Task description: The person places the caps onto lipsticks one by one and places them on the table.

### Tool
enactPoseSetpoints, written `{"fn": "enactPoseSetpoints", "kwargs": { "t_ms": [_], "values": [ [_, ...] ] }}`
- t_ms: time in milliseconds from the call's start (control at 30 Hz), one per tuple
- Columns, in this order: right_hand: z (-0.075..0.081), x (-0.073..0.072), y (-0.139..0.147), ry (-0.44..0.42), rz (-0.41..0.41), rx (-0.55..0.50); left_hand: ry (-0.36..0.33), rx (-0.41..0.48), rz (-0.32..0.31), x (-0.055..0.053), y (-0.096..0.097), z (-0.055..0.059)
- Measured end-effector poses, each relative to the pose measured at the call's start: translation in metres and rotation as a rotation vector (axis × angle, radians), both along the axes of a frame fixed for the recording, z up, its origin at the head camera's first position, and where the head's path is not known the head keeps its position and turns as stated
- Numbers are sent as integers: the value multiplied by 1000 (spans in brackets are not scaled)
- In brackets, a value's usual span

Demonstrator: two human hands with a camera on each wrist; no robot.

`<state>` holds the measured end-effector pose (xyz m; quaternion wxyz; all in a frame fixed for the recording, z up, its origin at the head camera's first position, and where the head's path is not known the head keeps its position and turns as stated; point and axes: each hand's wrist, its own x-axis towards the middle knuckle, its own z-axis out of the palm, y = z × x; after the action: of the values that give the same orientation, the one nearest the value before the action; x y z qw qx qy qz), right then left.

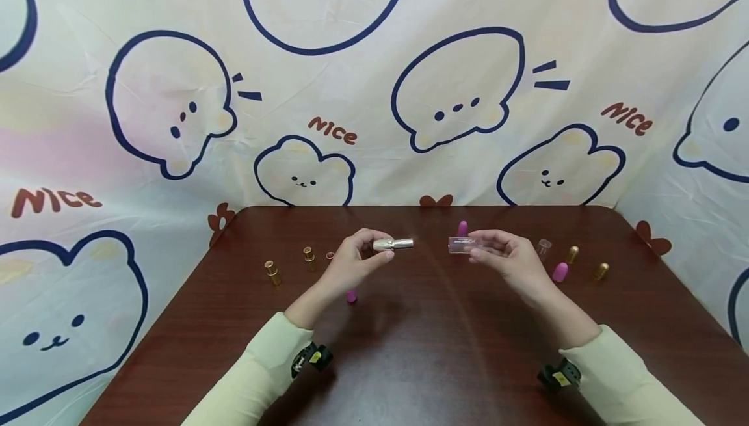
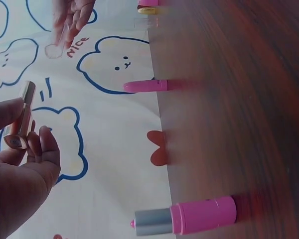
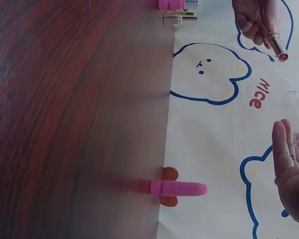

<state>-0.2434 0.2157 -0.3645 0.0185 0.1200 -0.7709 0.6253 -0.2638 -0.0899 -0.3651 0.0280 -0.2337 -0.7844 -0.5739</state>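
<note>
My left hand (image 1: 351,260) pinches a shiny metallic lipstick tube (image 1: 400,244) between thumb and fingers, its bare end facing right. Across a small gap, my right hand (image 1: 512,260) holds a clear lipstick cap (image 1: 459,245) sideways, level with the tube. Both are raised above the table and apart from each other. In the left wrist view the lipstick tube (image 2: 26,107) slants upward in the fingers. The transparent cap (image 3: 292,112) is faint in the right wrist view, where the right hand is partly cut off.
Gold lipstick tubes (image 1: 272,273) and an uncapped pink lipstick (image 2: 204,216) stand at left on the brown table (image 1: 421,361). A slim pink lipstick (image 3: 177,188) stands at the back. At right are gold caps (image 1: 602,272), a pink cap (image 1: 560,272) and another clear cap (image 1: 544,248).
</note>
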Motion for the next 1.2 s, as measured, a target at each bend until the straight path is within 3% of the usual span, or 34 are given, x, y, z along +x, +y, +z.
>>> {"fn": "enactPoseSetpoints", "kwargs": {
  "t_ms": [200,567,1200],
  "values": [
    [-2,-1,-9,8,40,-44,37,-16,-5,-1,8,-2],
    [-4,0,-22,3,91,-88,11,-31,-57,1,14,-2],
    [-5,-1,-38,-29,142,-102,8,-64,-63,3,22,-4]
  ]
}}
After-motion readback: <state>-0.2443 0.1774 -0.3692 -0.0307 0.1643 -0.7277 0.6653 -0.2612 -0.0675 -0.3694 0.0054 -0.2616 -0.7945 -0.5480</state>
